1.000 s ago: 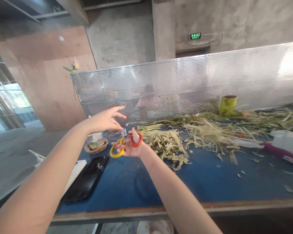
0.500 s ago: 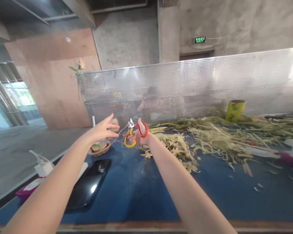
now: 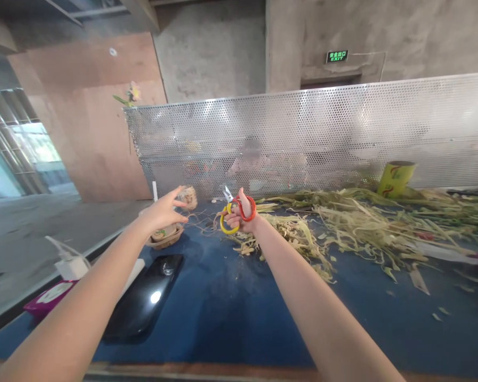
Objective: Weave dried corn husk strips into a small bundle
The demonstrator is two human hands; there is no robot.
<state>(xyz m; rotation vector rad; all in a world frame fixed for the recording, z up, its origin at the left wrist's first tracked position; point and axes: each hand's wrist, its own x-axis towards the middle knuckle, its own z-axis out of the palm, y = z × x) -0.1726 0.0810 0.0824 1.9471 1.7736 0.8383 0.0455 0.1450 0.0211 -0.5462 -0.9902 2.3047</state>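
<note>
My right hand (image 3: 241, 212) is closed round a small pair of scissors (image 3: 233, 212) with one red and one yellow loop, the short blades pointing up and to the left. My left hand (image 3: 165, 209) is raised to the left of it, fingertips pinched on a thin pale fibre that trails toward a small woven ball (image 3: 188, 197). The two hands are a short gap apart above the blue table (image 3: 231, 313). A shallow woven dish (image 3: 163, 236) sits just below my left hand.
Dry husks and straw (image 3: 342, 220) lie heaped across the right half of the table. A black phone (image 3: 149, 294) and a white charger (image 3: 69, 262) rest at the left. A yellow roll (image 3: 395, 179) stands by the perforated metal screen (image 3: 322, 138); a person sits behind it.
Both hands have moved away from me and a little up. The scissors went from lying sideways in my right hand to pointing upward. The woven ball has come into view.
</note>
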